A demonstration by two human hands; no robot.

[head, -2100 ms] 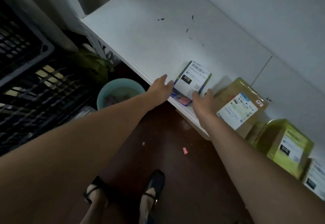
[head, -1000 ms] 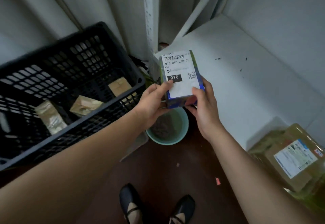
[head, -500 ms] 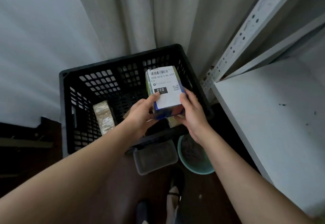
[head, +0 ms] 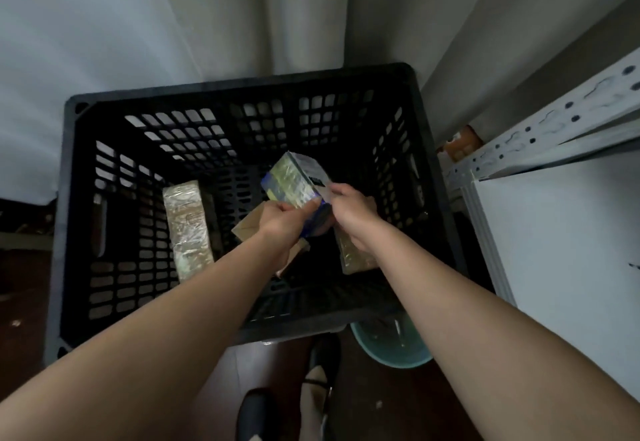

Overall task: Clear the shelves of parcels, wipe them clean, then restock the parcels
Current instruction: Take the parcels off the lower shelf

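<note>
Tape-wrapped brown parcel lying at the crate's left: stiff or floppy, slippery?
The long tape-wrapped brown parcel in the black plastic crate keeps straight edges, so probably stiff. Its glossy wrap may be slick to grip. Lying flat on a broad face, it looks unlikely to roll.

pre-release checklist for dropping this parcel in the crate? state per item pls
1. Grip: left hand and right hand both grip the blue-edged parcel - ok.
2. Parcel over the black crate, inside its rim - ok.
3. Landing spot: wrapped parcel lies left, brown parcel and another wrapped parcel sit under the hands; free floor directly below - cannot tell.
4. Parcel orientation: tilted, not flat - not ok for a flat drop.
5. Height above the crate floor - cannot tell.
6. Teal basin outside the crate, off the drop path - ok.
</note>
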